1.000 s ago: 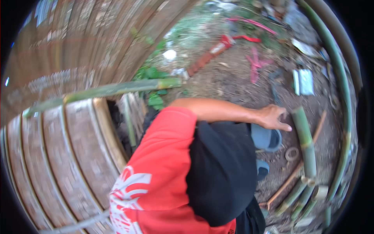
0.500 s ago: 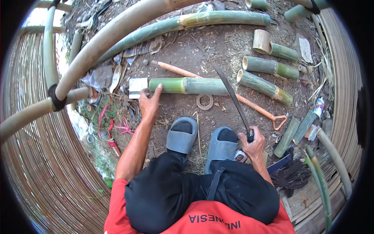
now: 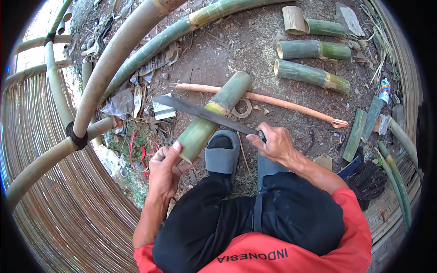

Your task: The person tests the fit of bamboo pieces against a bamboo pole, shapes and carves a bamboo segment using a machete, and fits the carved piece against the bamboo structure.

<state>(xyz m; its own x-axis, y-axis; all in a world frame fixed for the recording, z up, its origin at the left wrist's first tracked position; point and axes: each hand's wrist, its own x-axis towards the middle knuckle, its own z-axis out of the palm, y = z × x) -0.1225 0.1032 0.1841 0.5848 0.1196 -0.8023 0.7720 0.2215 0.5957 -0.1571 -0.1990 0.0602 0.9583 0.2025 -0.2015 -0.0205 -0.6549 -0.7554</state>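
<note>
A green bamboo section [image 3: 195,136] slants away from me, its near end raised in my left hand [image 3: 166,166]. The thumb lies on top and the fingers are under the rim. My right hand [image 3: 274,143] is closed round the handle of a machete [image 3: 182,107]. Its long dark blade crosses over the bamboo just on the near side of the pale node; whether it touches cannot be told. The bamboo's far part lies across an orange-brown stick [image 3: 291,105] with a loop at its right end. A beige ring [image 3: 248,109] sits on the ground beside the bamboo.
Cut bamboo pieces [image 3: 314,49] lie at the far right, with split pieces [image 3: 355,135] and a spray can [image 3: 384,90] nearer. A curved bamboo frame [image 3: 107,63] rises at the left beside a slatted panel [image 3: 63,182]. A white packet [image 3: 163,108] lies near the machete's tip.
My left hand has lifted the bamboo's near end and swung it toward me, so it now slants. My right hand has moved up and forward, bringing the machete blade across the bamboo.
</note>
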